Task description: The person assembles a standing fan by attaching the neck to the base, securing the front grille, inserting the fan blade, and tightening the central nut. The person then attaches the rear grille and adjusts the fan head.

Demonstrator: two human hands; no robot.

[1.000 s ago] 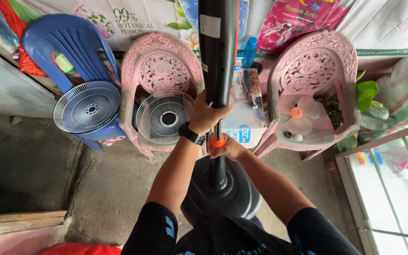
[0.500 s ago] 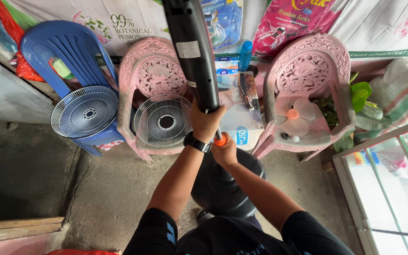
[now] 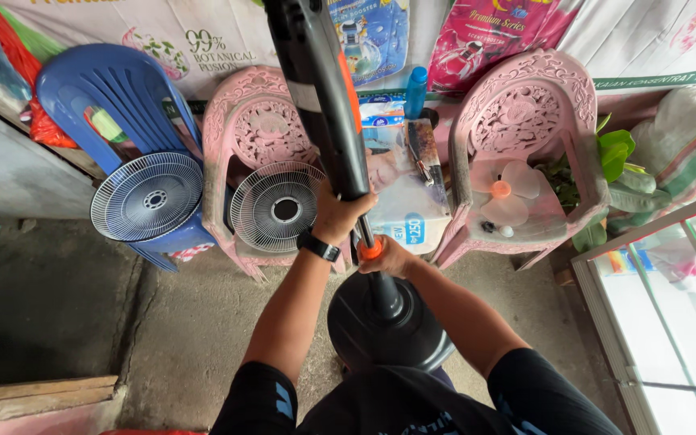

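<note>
L hand (image 3: 340,216) grips fan pole (image 3: 324,97) | R hand (image 3: 388,259) grips orange collar (image 3: 370,250) | pole now tilts left

Landmark: round black fan base (image 3: 392,326) on the concrete floor (image 3: 122,322). Floor left of base bare, open passage. Ahead of base: pink chair (image 3: 263,137) with fan grille (image 3: 277,208), cardboard box (image 3: 400,189), second pink chair (image 3: 525,137), tight row, no gap. Far left ahead, blue chair (image 3: 114,105). Right of base, glass cabinet (image 3: 670,306) blocks.
</note>
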